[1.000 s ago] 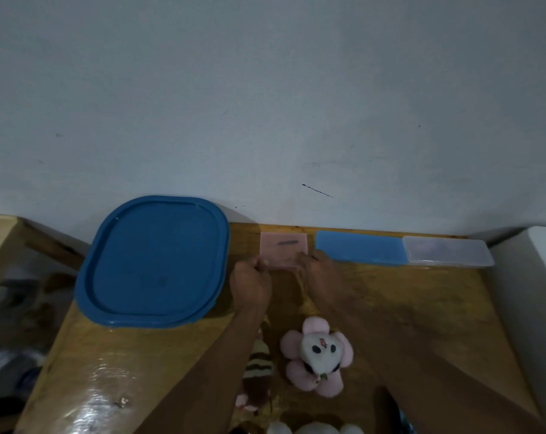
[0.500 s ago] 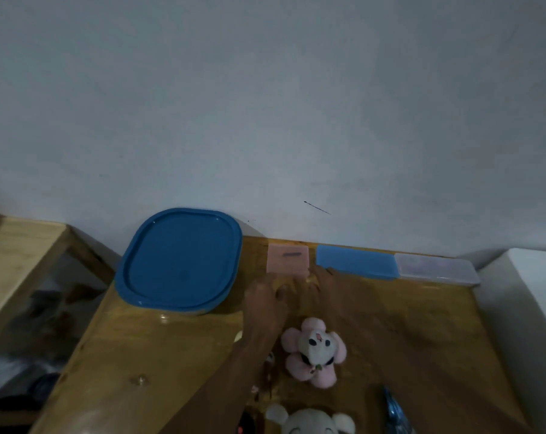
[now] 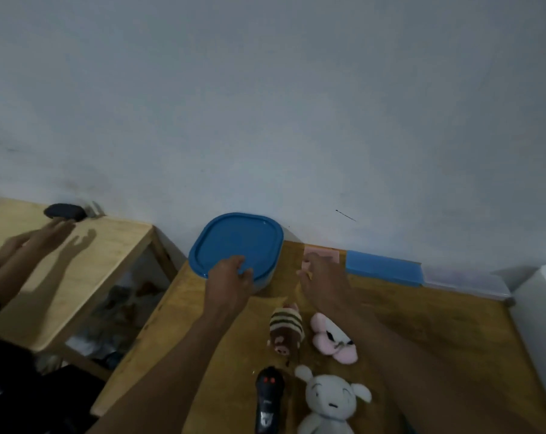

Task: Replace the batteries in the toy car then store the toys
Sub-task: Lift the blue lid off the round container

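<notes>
Fingers [image 3: 241,266] of your left hand [image 3: 231,278] are curled over the near rim of the blue lid [image 3: 238,241], so that one's got a hold on it. The lid sits on its tub [image 3: 267,281] at the back of the worktop [image 3: 422,314], up against the wall.

Your right hand [image 3: 323,281] is reaching flat-ish toward the little pink box [image 3: 325,254], fingertips right at its near edge. It's blurry there, so I honestly can't tell if you're pinching anything or just touching it.

The black toy car [image 3: 268,399] is lying near the front edge of the worktop, between your two forearms, with nobody's hand on it. Just beside it on the right is the white plush [image 3: 329,402]; behind those are the striped plush [image 3: 285,330] and the pink plush [image 3: 332,338], side by side.

Along the wall to the right of the pink box there's a flat blue box [image 3: 384,269], then a clear box [image 3: 465,281].
</notes>
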Demonstrator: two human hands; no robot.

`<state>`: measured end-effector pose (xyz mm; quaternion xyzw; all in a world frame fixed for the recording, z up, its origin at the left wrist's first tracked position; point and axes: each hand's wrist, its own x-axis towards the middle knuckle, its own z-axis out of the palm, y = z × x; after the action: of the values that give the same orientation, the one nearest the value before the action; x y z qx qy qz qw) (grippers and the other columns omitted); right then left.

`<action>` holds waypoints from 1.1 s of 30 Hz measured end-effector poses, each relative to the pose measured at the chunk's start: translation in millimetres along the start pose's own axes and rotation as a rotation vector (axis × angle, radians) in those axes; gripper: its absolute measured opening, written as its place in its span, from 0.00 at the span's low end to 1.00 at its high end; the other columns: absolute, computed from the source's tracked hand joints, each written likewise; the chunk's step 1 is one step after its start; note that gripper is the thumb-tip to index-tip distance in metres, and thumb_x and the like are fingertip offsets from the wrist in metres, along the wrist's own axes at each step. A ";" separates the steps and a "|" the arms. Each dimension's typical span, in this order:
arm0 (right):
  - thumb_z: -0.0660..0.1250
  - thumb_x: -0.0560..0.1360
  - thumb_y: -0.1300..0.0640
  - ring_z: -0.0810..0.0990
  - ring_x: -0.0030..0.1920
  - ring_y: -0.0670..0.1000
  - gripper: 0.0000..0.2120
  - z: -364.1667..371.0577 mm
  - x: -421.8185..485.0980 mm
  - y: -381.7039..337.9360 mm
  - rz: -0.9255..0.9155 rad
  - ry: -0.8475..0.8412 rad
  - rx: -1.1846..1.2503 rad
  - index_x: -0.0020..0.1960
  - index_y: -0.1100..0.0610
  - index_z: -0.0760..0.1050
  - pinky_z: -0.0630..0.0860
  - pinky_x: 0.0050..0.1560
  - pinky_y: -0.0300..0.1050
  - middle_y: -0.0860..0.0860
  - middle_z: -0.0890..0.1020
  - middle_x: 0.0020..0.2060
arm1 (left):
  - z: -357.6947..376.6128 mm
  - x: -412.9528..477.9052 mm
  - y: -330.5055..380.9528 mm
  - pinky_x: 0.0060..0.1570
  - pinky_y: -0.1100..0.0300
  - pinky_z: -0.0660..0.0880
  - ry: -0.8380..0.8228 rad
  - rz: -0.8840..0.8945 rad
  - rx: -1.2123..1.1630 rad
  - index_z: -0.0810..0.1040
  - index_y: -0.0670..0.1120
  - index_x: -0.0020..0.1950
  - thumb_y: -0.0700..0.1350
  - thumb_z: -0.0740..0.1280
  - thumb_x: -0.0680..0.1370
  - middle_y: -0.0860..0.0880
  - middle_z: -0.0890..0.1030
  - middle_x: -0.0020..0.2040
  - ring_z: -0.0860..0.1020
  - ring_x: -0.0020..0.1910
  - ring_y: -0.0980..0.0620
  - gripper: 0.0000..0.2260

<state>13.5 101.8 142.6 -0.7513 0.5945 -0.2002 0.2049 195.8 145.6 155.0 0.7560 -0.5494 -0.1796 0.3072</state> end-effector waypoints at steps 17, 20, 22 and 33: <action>0.64 0.77 0.47 0.76 0.55 0.57 0.22 79.9 121.1 -59.0 0.453 -0.022 0.003 0.64 0.61 0.68 0.73 0.46 0.46 0.57 0.75 0.59 | -38.3 176.1 -101.8 0.55 0.48 0.74 -0.313 -0.091 0.192 0.67 0.42 0.66 0.54 0.74 0.71 0.40 0.70 0.61 0.74 0.59 0.39 0.30; 0.66 0.75 0.45 0.76 0.56 0.57 0.25 84.6 137.7 -55.5 0.511 -0.040 0.001 0.64 0.61 0.68 0.73 0.46 0.46 0.58 0.74 0.58 | -29.2 197.7 -105.1 0.57 0.46 0.74 -0.413 -0.078 0.231 0.66 0.41 0.67 0.57 0.76 0.68 0.40 0.68 0.62 0.71 0.61 0.38 0.36; 0.68 0.73 0.43 0.76 0.56 0.57 0.27 84.5 148.0 -52.6 0.527 -0.057 -0.002 0.63 0.61 0.69 0.72 0.46 0.46 0.58 0.74 0.58 | -24.7 206.8 -103.1 0.57 0.45 0.73 -0.446 -0.068 0.280 0.65 0.41 0.67 0.57 0.78 0.67 0.40 0.66 0.62 0.69 0.62 0.38 0.37; 0.81 0.61 0.48 0.74 0.59 0.57 0.38 86.8 187.2 -57.3 0.701 -0.219 -0.046 0.62 0.62 0.67 0.76 0.51 0.48 0.58 0.74 0.58 | -15.8 226.8 -101.4 0.61 0.44 0.72 -0.493 -0.216 0.298 0.62 0.40 0.69 0.55 0.83 0.59 0.39 0.65 0.64 0.66 0.65 0.39 0.48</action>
<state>147.1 -62.8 112.0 -0.5233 0.7948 -0.0225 0.3066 353.7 -42.6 114.5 0.7802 -0.5443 -0.3068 0.0294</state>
